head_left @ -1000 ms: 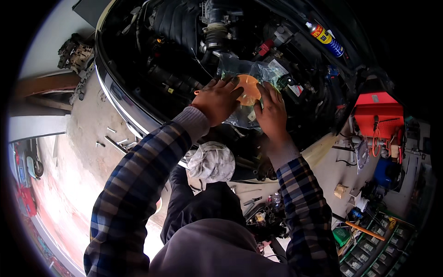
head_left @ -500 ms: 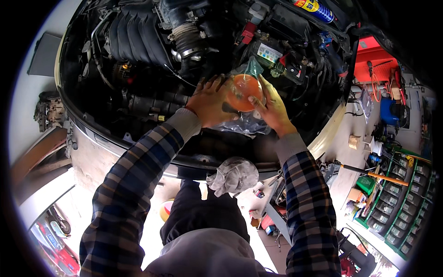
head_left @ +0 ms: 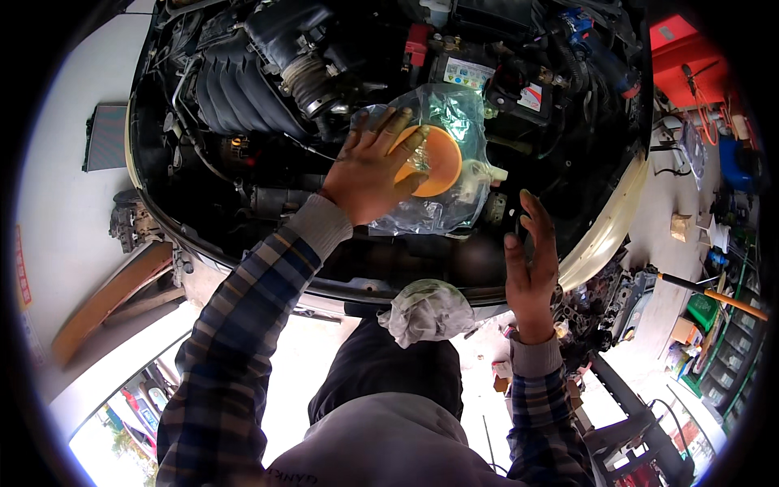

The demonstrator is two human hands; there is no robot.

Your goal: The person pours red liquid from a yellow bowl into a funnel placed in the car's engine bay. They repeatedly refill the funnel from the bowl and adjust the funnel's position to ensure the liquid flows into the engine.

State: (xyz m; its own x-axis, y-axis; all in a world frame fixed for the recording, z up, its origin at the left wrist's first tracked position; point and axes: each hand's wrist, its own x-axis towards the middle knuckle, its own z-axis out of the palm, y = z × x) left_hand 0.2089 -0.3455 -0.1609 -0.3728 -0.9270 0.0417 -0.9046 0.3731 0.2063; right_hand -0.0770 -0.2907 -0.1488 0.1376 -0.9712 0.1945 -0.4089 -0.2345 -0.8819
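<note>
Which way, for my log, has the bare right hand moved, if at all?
Yes: the right hand moved rightward and back from the black, boxy car battery.

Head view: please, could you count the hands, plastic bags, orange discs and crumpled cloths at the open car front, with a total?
Left hand and right hand: 2
Plastic bag: 1
Orange disc: 1
Crumpled cloth: 1
Total: 5

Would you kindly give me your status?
Left hand on round orange disc and clear plastic bag. Right hand open, apart. Crumpled grey cloth touching neither hand.
</note>
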